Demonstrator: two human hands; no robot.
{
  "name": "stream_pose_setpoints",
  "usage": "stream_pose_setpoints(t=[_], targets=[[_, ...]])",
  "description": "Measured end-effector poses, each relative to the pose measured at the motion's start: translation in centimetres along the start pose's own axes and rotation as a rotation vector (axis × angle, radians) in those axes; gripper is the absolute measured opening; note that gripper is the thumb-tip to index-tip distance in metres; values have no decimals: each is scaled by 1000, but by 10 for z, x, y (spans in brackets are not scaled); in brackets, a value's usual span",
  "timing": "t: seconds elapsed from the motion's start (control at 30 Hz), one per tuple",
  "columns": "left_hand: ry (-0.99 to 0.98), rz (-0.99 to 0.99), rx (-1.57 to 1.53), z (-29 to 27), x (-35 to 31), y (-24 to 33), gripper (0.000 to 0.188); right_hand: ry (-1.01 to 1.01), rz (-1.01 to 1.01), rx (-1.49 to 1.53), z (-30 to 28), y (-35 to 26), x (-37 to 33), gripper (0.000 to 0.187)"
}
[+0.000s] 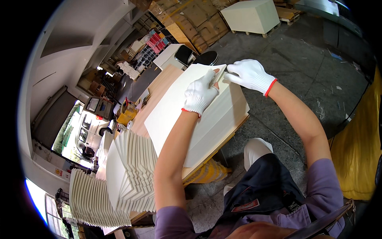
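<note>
Left hand [201,93] half-curled on upper-centre paper stack [169,107], right hand [251,75] loosely curled at corner; both grips unclear. Uneven pulling could crease it.

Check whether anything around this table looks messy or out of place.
Loose pale scraps litter the floor at right, like unswept waste. On the table, the sheet piles at lower left look fanned and skewed, unlike the neat stack beside them.
</note>
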State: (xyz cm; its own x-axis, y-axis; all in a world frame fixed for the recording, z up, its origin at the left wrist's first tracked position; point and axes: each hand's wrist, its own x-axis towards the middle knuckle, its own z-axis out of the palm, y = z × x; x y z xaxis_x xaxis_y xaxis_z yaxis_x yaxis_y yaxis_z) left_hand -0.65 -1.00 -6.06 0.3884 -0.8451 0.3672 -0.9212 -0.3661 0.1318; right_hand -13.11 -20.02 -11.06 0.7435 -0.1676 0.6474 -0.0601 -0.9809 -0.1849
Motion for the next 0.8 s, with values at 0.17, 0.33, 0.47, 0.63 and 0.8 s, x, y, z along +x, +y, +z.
stream_pose_setpoints(t=[0.17, 0.33, 0.47, 0.63, 0.8], targets=[[-91, -129, -10, -1, 9, 2, 44, 30, 55, 343, 9, -6, 12, 49], [-102, -136, -401, -6, -11, -3, 36, 37, 363, 681, 24, -19, 11, 55], [-96, -163, -508, 5, -9, -9, 36, 185, 353, 697, 41, -19, 9, 53], [-88, -124, -497, 5, -7, -13, 36, 121, 431, 655, 37, -21, 7, 58], [29, -83, -562, 0, -13, -7, 33, 84, 437, 637, 25, -29, 4, 59]])
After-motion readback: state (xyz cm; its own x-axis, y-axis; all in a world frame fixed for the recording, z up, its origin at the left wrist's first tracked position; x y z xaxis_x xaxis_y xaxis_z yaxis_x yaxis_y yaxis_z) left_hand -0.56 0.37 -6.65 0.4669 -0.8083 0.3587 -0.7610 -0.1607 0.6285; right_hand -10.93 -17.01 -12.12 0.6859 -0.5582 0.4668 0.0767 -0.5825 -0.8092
